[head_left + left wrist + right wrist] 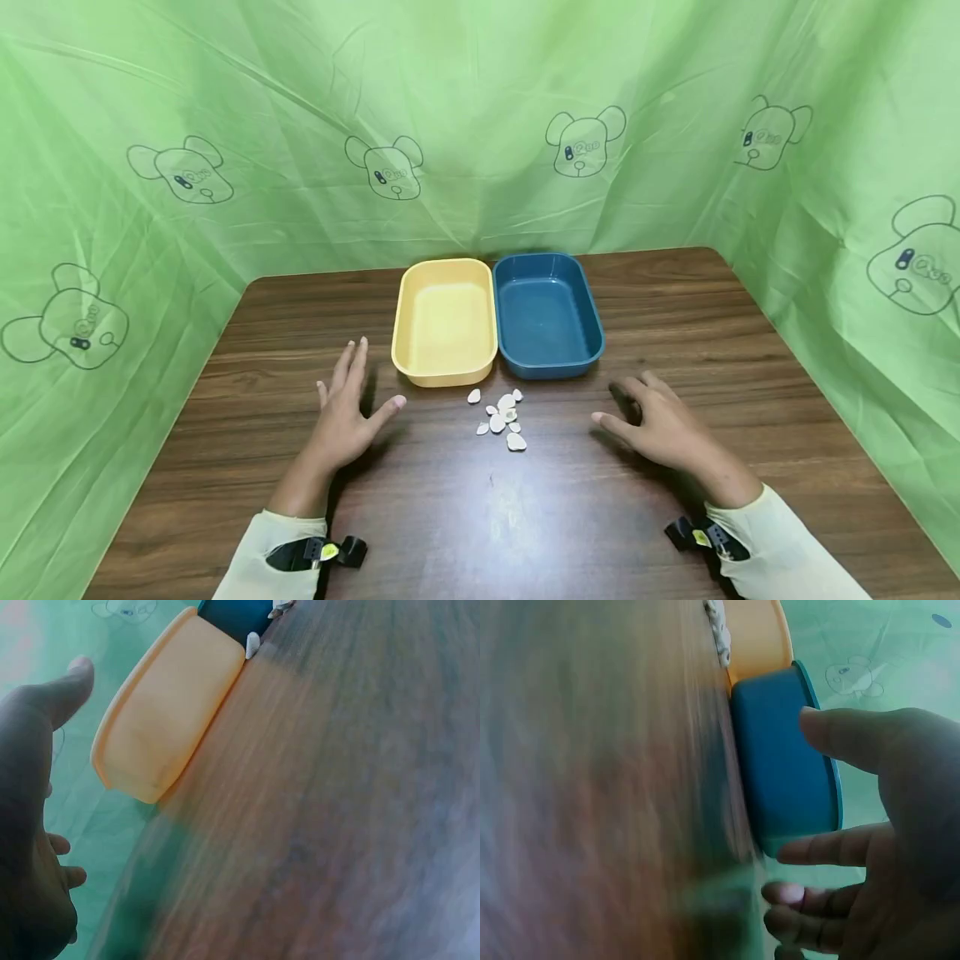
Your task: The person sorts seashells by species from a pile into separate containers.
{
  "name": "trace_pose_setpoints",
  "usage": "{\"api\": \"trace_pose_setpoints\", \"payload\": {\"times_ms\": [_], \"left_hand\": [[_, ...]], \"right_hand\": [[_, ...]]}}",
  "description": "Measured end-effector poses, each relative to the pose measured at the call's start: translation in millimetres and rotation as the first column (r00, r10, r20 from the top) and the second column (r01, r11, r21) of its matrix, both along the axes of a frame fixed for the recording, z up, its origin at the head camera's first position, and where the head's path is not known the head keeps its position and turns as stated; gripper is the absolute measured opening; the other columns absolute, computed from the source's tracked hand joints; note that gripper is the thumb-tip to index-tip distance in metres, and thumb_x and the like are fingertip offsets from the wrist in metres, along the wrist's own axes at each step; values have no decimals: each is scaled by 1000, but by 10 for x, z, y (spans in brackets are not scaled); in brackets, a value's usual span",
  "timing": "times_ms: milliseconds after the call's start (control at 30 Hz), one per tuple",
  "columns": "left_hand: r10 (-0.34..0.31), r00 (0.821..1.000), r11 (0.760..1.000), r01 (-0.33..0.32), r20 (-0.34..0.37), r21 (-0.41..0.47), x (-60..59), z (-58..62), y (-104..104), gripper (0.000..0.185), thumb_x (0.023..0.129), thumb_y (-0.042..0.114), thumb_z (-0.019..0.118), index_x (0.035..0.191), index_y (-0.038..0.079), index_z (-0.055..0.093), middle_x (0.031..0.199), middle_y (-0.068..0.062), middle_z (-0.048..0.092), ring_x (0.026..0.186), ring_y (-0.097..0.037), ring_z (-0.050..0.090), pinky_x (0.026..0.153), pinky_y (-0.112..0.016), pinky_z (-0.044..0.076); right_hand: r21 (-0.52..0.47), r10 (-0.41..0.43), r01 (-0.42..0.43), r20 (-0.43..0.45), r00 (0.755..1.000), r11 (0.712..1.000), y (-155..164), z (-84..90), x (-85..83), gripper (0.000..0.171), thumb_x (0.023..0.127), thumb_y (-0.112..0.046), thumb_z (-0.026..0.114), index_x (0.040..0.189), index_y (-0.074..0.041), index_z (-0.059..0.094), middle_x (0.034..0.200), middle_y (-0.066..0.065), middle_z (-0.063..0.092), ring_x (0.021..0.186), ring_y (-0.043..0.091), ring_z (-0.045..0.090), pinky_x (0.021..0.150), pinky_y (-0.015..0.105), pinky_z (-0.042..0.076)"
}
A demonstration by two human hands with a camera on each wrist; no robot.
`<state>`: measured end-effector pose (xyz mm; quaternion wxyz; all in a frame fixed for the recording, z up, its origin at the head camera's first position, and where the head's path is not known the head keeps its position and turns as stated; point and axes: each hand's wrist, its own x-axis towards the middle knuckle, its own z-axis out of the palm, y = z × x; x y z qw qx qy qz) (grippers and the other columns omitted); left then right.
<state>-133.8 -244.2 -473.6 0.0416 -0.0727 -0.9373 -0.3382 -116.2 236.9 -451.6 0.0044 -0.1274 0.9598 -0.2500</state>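
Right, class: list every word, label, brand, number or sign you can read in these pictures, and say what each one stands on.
Green curtain: printed bear-head outlines with small marks inside, too small to read.
Yellow tray: no text.
Blue tray: no text.
Wrist straps: a small yellow tag, unreadable.
Nothing legible anywhere.

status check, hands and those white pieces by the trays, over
Left hand open, right hand open, both empty. Small white flat pieces loose on brown wooden table, between hands. Yellow plastic tray and blue plastic tray empty. Nothing blocking.
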Motion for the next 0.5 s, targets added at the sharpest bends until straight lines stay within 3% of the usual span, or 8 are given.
{"api": "trace_pose_setpoints", "payload": {"times_ms": [100,200,333,500], "left_hand": [[-14,1000,998,13,14,68,-22,-23,-1,108,103,46,75,178,27,0,184,-23,4,167,-57,13,118,-93,-6],[-45,998,991,40,39,128,-36,-29,-9,107,104,42,74,178,23,-1,184,-23,4,167,-58,12,118,-92,-9],[-78,994,986,65,79,156,-49,-25,-16,109,105,42,74,178,23,-4,185,-20,4,169,-55,2,118,-91,-14],[-76,987,993,61,143,106,-85,-56,2,110,104,51,71,177,31,-9,185,-19,9,170,-52,1,119,-89,-16]], "right_hand": [[-92,24,-20,37,999,996,-33,-12,-20,51,100,-43,80,130,-2,74,95,4,68,84,17,62,75,36,54],[-230,70,-40,121,990,972,-68,-34,-42,46,103,-34,78,130,3,73,79,-2,65,66,7,57,61,25,49],[-385,153,-63,208,966,921,-150,-96,-52,47,105,-26,76,136,9,70,73,-2,63,56,4,55,53,24,47],[-472,223,-87,241,945,877,-289,-167,-41,42,104,-20,76,135,8,71,77,1,66,53,6,56,47,25,48]]}}
